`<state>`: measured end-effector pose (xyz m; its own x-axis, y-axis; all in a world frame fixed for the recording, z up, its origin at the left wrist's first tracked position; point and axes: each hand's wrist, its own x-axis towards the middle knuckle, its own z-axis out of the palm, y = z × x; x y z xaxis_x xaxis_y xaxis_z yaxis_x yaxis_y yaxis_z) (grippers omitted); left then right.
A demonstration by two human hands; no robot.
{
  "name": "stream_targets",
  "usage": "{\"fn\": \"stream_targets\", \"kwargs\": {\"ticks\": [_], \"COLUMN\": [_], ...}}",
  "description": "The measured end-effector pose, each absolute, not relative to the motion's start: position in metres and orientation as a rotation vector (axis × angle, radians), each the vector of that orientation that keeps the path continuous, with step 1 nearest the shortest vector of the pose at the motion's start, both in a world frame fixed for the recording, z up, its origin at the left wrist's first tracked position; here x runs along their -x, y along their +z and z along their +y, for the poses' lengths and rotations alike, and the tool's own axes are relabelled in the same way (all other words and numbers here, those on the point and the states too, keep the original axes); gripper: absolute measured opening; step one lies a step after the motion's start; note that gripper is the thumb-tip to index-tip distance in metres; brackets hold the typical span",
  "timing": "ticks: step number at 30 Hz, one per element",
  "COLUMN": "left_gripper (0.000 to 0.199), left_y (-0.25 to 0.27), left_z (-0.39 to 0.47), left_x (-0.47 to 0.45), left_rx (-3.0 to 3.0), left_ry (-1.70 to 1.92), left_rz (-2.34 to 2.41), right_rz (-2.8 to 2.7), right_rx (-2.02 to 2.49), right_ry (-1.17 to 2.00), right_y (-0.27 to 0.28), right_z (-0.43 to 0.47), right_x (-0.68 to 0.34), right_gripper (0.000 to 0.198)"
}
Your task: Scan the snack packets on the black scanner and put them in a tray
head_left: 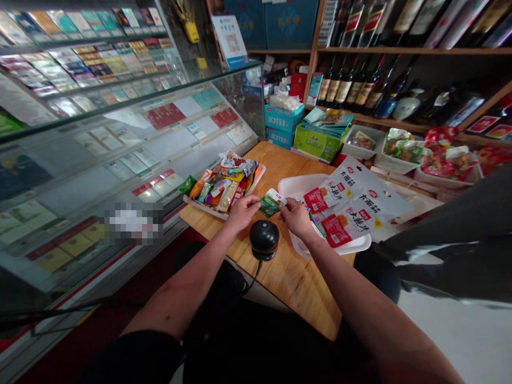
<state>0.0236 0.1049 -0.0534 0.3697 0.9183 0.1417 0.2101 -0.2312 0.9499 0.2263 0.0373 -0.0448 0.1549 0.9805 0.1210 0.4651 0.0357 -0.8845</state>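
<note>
Between my two hands is a small green and white snack packet, gripped at both ends. My left hand pinches its left edge, and my right hand pinches its right edge. Just below the packet a round black scanner-like device stands on the wooden table, with a cable running off toward me. To the left a white tray is heaped with mixed snack packets. On the right, a second white tray holds large grey-white snack bags with red panels, partly behind my right hand.
A glass display counter with cigarette packs runs along the left. Blue boxes and a green box are stacked behind the table. Shelves of bottles and bins of snacks line the back right.
</note>
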Motion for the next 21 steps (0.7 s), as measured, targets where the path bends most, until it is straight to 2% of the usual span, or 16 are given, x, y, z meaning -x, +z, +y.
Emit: {"fn": "stream_targets", "kwargs": {"ticks": [5,9,12,17,21], "left_gripper": [0.03,0.03,0.027,0.016,0.016], "left_y": [-0.058,-0.062,-0.06,-0.05,-0.044], "left_z": [0.11,0.11,0.11,0.111,0.112], "left_x": [-0.021,-0.016,-0.013,-0.006,-0.005], "left_rx": [-1.521,-1.526,-1.644,-2.023,-2.157], "left_ry": [0.953,0.926,0.873,0.793,0.755], "left_rz": [0.972,0.961,0.995,1.12,1.163], "right_rz": [-1.366,-1.357,-1.345,-1.409,-1.394], "right_rx": [1.449,1.45,1.437,1.516,1.488], "right_ry": [0.974,0.956,0.918,0.922,0.99], "right_y": [-0.046,-0.046,-0.045,-0.045,-0.048], "right_z": [0.037,0.04,0.043,0.05,0.053], "right_x": [-0.225,-0.224,-0.221,-0.218,-0.22], "right_gripper": [0.024,0.021,0.023,0.014,0.013]}}
